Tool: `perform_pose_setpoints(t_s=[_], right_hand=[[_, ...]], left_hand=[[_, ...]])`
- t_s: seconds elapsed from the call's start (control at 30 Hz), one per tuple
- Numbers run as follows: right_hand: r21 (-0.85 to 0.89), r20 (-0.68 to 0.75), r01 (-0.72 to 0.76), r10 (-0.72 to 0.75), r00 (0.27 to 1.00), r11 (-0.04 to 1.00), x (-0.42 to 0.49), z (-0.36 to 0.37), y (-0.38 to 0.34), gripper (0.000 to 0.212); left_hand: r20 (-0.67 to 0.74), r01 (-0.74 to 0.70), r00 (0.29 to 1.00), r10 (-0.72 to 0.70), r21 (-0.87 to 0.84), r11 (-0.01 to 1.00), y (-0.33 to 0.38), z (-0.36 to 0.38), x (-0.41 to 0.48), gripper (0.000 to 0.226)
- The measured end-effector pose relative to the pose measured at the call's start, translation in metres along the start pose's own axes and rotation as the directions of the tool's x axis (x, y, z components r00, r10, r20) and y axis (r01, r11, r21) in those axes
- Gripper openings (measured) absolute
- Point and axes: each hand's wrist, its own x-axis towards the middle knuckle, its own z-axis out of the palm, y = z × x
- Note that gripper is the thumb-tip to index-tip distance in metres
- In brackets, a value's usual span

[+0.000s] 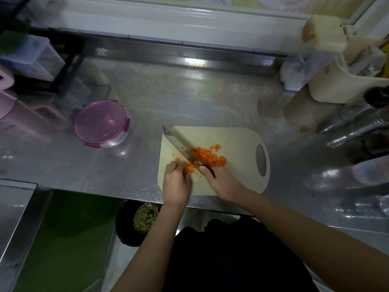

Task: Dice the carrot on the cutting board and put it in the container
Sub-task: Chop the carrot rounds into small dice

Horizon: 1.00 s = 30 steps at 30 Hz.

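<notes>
— What kind of place is this?
— A kitchen, and it seems a home one. The counter [189, 91] is of patterned steel, and on it lies a cutting board [231, 133] with chopped carrot [207, 155] and a knife [181, 145].
— Does anything else show it?
— Yes. A lidded food container [99, 121] stands at the left, and a cream holder [336, 81] with utensils at the right

The carrot pieces [207, 155] are seen in bright orange against a cutting board [231, 135] coloured pale cream. The knife [180, 143] is shown with a silvery blade and black handle. The container [117, 141] is topped by a translucent pink-purple lid [99, 121]. The counter [168, 98] is finished in grey steel, embossed with a fine checkered pattern
</notes>
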Motion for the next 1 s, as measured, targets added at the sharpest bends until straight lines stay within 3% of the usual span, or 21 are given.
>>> perform_pose_setpoints(t_s=[0.2,0.43,0.7,1.0], right_hand=[[-0.036,0.034,0.007,-0.006,0.999,0.999,0.005,0.002,0.0,0.05],[-0.089,-0.024,0.023,-0.025,0.999,0.996,0.004,0.015,0.005,0.044],[-0.006,-0.04,-0.04,0.039,0.998,0.999,0.018,0.015,-0.005,0.047],[0.105,-0.077,0.031,-0.023,0.997,0.994,0.002,0.009,0.001,0.047]], left_hand=[[-0.003,0.004,1.0,-0.004,0.042,0.999,0.003,-0.001,0.003,0.025],[-0.014,-0.008,1.0,0.008,0.028,1.0,0.002,0.001,0.003,0.025],[-0.029,-0.017,0.999,0.018,0.045,0.999,0.0,0.003,0.0,0.022],[-0.008,0.032,0.999,-0.033,-0.046,0.998,0.003,0.001,0.001,0.035]])
